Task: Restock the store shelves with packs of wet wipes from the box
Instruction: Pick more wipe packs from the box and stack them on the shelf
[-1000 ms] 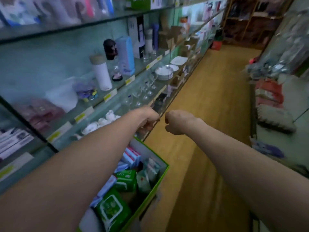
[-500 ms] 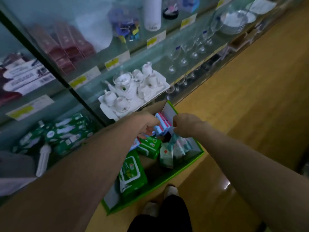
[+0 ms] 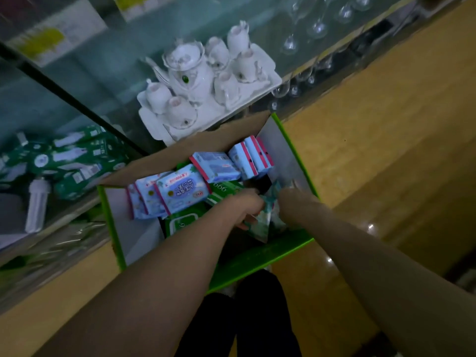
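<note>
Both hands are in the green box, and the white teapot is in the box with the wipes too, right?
Not quite. Both the left hand, its fingers round a teal pack, and the right hand are in the green box, but the white teapot is not. It stands on a white tray on the glass shelf beyond the box, as the head view shows.

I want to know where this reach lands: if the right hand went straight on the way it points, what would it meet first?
Likely the teal-patterned pack that the left hand holds, just ahead of the right hand; depth is unclear, so they may already touch.
</note>
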### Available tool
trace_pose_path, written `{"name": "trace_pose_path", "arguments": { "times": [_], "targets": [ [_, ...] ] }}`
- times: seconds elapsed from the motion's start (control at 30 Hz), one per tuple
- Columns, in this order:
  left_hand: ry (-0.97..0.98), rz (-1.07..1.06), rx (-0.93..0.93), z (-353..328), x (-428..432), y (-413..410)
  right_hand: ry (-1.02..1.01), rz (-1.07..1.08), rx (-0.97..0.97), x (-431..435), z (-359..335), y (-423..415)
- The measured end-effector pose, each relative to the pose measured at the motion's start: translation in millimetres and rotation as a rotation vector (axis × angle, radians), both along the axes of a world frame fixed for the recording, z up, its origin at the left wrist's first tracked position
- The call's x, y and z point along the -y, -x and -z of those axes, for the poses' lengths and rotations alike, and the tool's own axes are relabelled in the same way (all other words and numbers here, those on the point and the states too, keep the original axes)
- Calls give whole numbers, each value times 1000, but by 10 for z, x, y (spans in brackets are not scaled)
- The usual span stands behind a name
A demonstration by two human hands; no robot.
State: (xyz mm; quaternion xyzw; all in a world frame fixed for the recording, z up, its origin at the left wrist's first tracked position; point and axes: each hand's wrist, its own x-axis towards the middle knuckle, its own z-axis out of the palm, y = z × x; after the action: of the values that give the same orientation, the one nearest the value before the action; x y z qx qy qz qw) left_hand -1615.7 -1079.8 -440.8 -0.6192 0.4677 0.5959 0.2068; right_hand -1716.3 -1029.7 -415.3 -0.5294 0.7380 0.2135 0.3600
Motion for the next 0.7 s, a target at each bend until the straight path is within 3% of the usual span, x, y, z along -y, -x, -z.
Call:
{"name": "trace_pose_path", "arguments": {
  "times": [0.33, 0.47, 0.7],
  "targets": [
    [66, 420, -30, 401, -120, 154, 17, 145, 64, -48, 479, 40],
    [226, 501, -11, 599, -232, 11, 36, 153, 104, -17, 570, -32],
    [322, 567, 97, 805, -496, -244, -30, 234, 182, -186, 755, -63]
  ]
}}
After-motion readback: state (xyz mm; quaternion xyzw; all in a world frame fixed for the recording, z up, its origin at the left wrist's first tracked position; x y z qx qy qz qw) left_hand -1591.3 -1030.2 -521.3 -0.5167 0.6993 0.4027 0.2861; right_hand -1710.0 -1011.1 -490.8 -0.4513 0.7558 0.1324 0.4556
